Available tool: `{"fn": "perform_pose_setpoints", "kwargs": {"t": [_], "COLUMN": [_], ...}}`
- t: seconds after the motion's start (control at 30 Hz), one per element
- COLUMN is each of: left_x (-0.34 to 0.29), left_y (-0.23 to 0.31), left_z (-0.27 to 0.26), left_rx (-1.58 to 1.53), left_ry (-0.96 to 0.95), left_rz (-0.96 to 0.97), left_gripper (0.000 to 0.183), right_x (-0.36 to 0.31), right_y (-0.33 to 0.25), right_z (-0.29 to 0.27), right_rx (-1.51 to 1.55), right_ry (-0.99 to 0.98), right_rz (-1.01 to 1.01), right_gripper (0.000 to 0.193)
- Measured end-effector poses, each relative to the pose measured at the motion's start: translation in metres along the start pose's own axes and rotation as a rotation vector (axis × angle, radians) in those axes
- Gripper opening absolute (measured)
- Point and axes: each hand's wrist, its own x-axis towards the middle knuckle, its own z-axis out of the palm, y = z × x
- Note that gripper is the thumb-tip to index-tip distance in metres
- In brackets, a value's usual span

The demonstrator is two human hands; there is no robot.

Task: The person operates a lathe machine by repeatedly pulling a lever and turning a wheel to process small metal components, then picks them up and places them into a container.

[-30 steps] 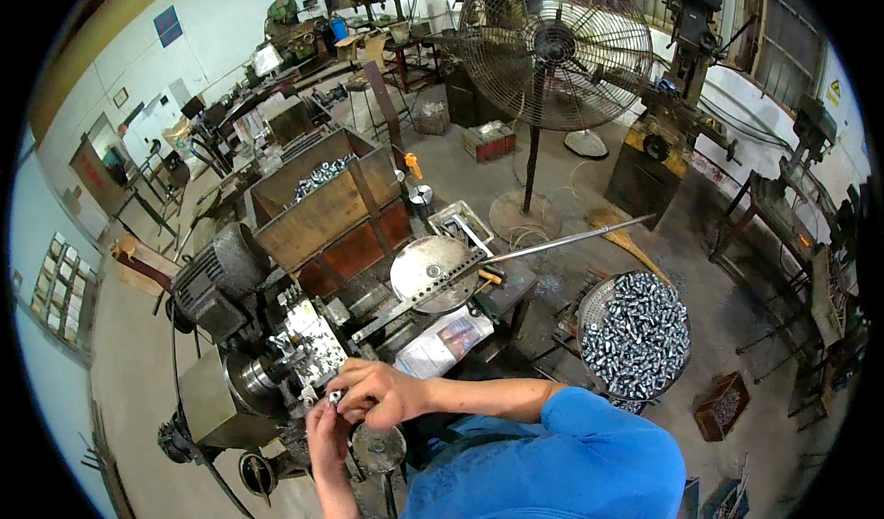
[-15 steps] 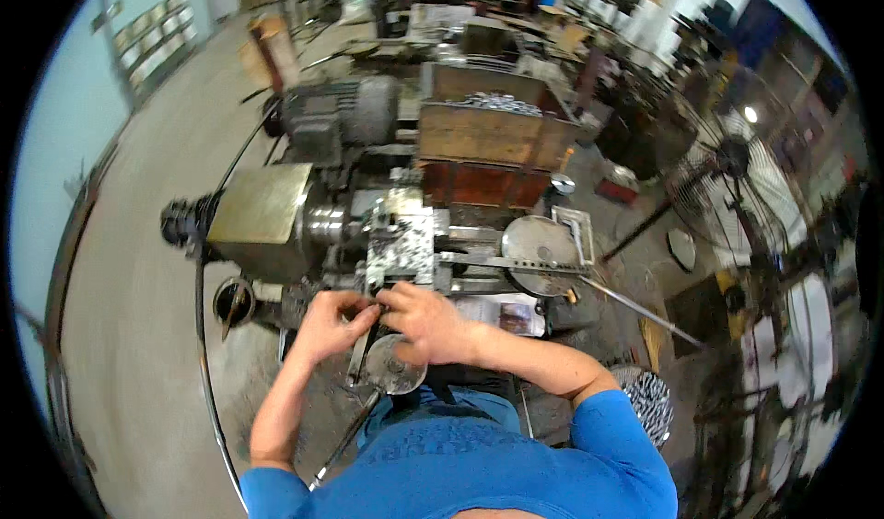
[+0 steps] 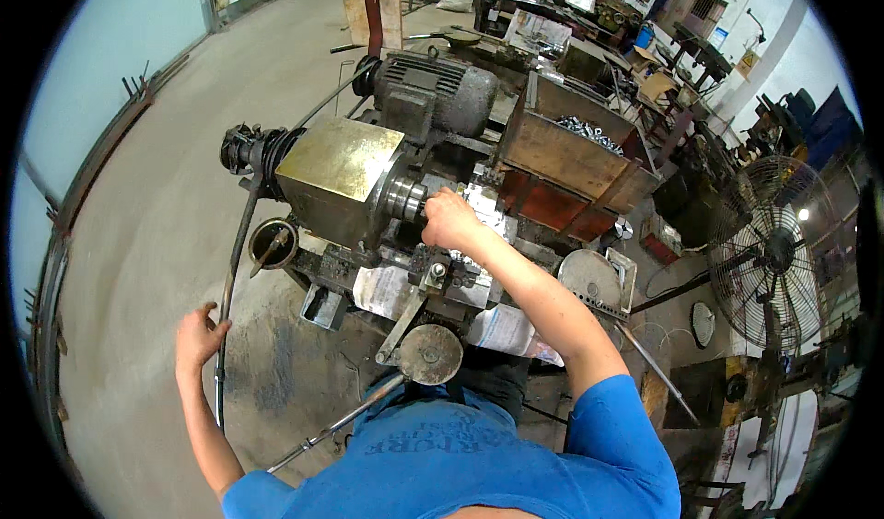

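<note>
My right hand [image 3: 448, 221] is at the front of the steel chuck [image 3: 406, 198] on a small lathe-like machine. Its fingers are closed and bent down; whatever they pinch is hidden beneath them. Off to the left, my left hand [image 3: 199, 337] is beside a long dark rod [image 3: 229, 289], thumb and fingers apart, the thumb at the rod's edge. A yellowish metal cover [image 3: 341, 160] tops the headstock behind the chuck. Nearer my body are a flat bar lever [image 3: 402, 327] and a round metal disc [image 3: 431, 354].
A dark motor [image 3: 433, 95] sits behind the headstock. At the back right, a wooden box [image 3: 562, 151] holds many small metal parts. Further right are a round plate [image 3: 589, 278] and a fan [image 3: 778, 250]. A round pot [image 3: 273, 244] is attached at the machine's left side.
My hands were together near the front of the machine. Now the right has moved up to the chuck and the left out to the rod. The view has turned, shifting the machine.
</note>
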Motion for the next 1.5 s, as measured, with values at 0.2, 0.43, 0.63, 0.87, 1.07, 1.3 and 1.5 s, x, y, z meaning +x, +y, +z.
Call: {"fn": "perform_pose_setpoints", "kwargs": {"t": [0.2,0.43,0.63,0.87,1.07,1.3,1.5], "left_x": [0.000,0.036,0.090,0.064,0.072,0.111,0.097], "left_y": [-0.010,-0.072,-0.142,-0.016,0.037,0.025,-0.003], "left_z": [0.053,0.046,0.031,0.133,0.256,0.231,0.241], "left_rx": [-0.505,0.278,0.549,-0.435,0.175,0.411,0.049], "left_ry": [-0.036,0.192,0.339,0.777,-0.274,-0.269,-0.316], "left_rz": [-0.286,-0.140,0.044,0.112,0.164,0.380,0.063], "left_gripper": [0.030,0.013,0.003,0.025,0.037,0.028,0.036], "right_x": [0.011,0.015,0.018,-0.069,-0.201,-0.388,-0.554], "right_y": [-0.007,-0.010,-0.014,0.003,0.066,0.174,0.231], "right_z": [-0.004,-0.004,-0.019,-0.048,-0.039,0.020,0.099], "right_rx": [0.230,0.365,0.375,0.503,0.374,0.150,-0.308], "right_ry": [-0.050,0.182,0.100,0.520,0.531,0.433,0.033], "right_rz": [0.070,0.233,0.210,-0.006,0.284,0.937,1.418], "right_gripper": [0.026,0.030,0.023,0.021,0.021,0.037,0.050]}}
